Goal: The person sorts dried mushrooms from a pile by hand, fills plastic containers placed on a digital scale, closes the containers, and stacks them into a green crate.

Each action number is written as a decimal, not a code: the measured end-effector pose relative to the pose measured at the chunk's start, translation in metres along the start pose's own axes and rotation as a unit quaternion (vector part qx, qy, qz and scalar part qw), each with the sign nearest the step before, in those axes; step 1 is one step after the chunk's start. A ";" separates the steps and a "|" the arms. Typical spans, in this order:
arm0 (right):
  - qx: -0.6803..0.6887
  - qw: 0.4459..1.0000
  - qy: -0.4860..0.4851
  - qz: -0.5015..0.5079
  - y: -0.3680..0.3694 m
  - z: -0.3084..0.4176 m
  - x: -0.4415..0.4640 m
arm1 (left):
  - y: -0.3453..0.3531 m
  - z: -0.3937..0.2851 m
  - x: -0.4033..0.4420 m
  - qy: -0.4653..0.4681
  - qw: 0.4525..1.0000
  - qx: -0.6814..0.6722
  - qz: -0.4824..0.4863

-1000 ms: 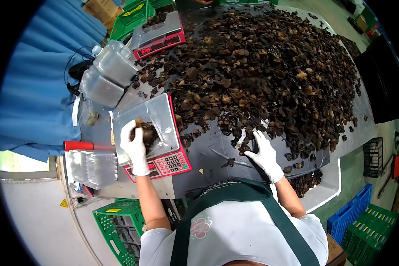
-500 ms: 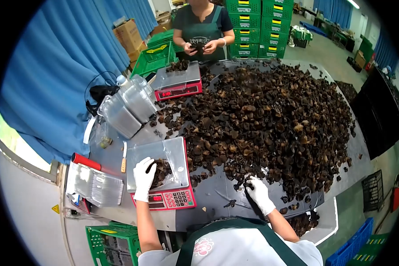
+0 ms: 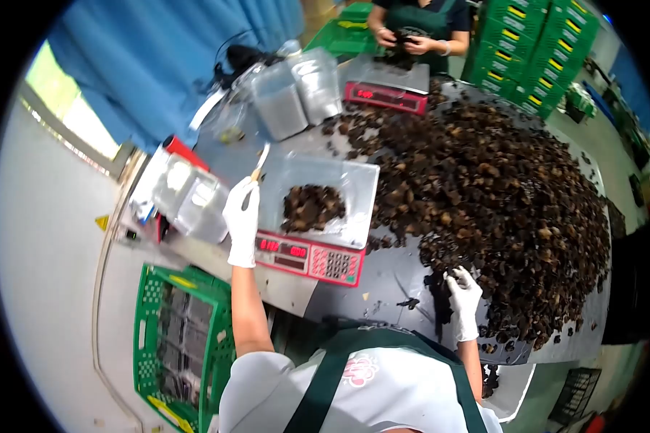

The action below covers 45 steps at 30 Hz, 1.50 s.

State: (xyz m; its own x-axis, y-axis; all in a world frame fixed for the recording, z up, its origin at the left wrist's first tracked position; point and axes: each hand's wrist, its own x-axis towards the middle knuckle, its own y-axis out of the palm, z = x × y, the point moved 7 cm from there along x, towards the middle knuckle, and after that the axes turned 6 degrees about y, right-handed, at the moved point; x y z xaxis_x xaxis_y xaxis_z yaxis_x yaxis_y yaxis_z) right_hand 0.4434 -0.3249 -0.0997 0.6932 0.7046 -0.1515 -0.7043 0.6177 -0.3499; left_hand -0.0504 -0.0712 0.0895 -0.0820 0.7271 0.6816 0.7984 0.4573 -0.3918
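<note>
My left hand (image 3: 241,220), in a white glove, is beside the left edge of a red scale (image 3: 314,258). Its fingers are apart, with the tips next to the wooden handle of a knife (image 3: 261,163); I see no firm grip on it. A clear plastic tray (image 3: 357,206) on the scale bears a heap of dark wood ear mushrooms (image 3: 312,208). My right hand (image 3: 466,303), also gloved, is at the near edge of the large wood ear pile (image 3: 498,195). Its fingers are slightly spread and bent, touching the pile; any piece under them is hidden.
Across the table a co-worker (image 3: 419,25) holds wood ears above a second red scale (image 3: 386,96). Clear plastic boxes (image 3: 278,105) stand at the back left, more containers (image 3: 188,195) nearer me. Green crates (image 3: 509,54) are stacked behind; another green crate (image 3: 220,325) stands below left.
My left hand has come off the wood ears on the scale and moved left to the knife. My right hand stays at the pile's edge. The camera view has turned and shifted.
</note>
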 end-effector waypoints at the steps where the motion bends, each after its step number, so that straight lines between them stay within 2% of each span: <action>1: -0.001 1.000 0.001 0.003 0.002 0.011 -0.002 | -0.008 0.005 -0.004 -0.019 1.000 0.007 0.000; 2: -0.018 1.000 -0.007 0.016 0.003 0.025 -0.005 | -0.016 0.011 -0.009 -0.064 0.998 -0.008 -0.006; 5: -0.031 0.998 0.002 0.051 0.014 0.046 -0.007 | -0.030 0.024 -0.022 -0.110 0.994 0.004 0.002; 10: -0.063 0.994 -0.047 0.081 0.045 0.081 -0.011 | -0.032 0.052 -0.043 -0.131 0.990 -0.026 0.034; 11: -0.069 0.992 -0.061 0.083 0.054 0.088 -0.012 | -0.031 0.054 -0.043 -0.112 0.992 -0.016 0.051; 13: -0.057 0.992 -0.051 0.097 0.075 0.114 -0.019 | -0.030 0.054 -0.044 -0.130 0.990 -0.022 0.060; 17: -0.047 0.980 -0.137 0.139 0.130 0.176 -0.031 | -0.016 0.059 -0.047 -0.154 0.980 -0.083 0.092; 19: -0.098 0.963 -0.206 0.145 0.160 0.222 -0.045 | -0.006 0.058 -0.049 -0.137 0.980 -0.097 0.106; 20: -0.056 0.956 -0.242 0.154 0.176 0.232 -0.047 | -0.002 0.053 -0.049 -0.133 0.979 -0.098 0.117; 22: -0.074 0.935 -0.322 0.125 0.207 0.253 -0.054 | 0.003 0.043 -0.047 -0.128 0.976 -0.115 0.136; 23: -0.083 0.930 -0.332 0.130 0.222 0.260 -0.057 | 0.005 0.040 -0.047 -0.129 0.973 -0.123 0.146; 25: -0.188 0.882 -0.421 0.101 0.252 0.263 -0.062 | 0.005 0.034 -0.042 -0.088 0.978 -0.108 0.156; 27: -0.279 0.865 -0.389 0.151 0.269 0.259 -0.065 | 0.001 0.035 -0.039 -0.081 0.978 -0.106 0.160; 32: -0.222 0.899 -0.363 0.100 0.223 0.256 -0.061 | -0.010 0.055 -0.032 -0.072 0.977 -0.096 0.175; 35: -0.209 0.936 -0.280 0.044 0.188 0.216 -0.028 | -0.012 0.075 -0.030 -0.100 0.972 -0.135 0.163; 37: -0.210 0.962 -0.170 0.031 0.167 0.179 0.003 | -0.008 0.081 -0.025 -0.086 0.976 -0.113 0.167; 38: -0.305 0.924 -0.230 -0.025 0.156 0.164 0.016 | -0.008 0.080 -0.023 -0.102 0.975 -0.119 0.158; 41: -0.505 0.846 -0.148 -0.086 0.134 0.125 0.041 | -0.005 0.089 -0.021 -0.112 0.975 -0.128 0.145; 44: -0.551 0.833 -0.038 -0.025 0.124 0.078 0.054 | -0.005 0.087 -0.015 -0.101 0.976 -0.133 0.140; 45: -0.546 0.836 -0.060 -0.022 0.124 0.071 0.050 | -0.005 0.088 -0.013 -0.106 0.976 -0.127 0.139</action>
State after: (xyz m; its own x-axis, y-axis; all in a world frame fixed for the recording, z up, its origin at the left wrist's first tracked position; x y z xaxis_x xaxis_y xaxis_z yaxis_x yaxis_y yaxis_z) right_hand 0.3796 -0.1881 -0.0851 0.6474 0.7608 -0.0457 -0.0747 0.0038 -0.9972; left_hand -0.1058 -0.0382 0.0281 0.0587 0.9074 0.4161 0.9273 0.1049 -0.3594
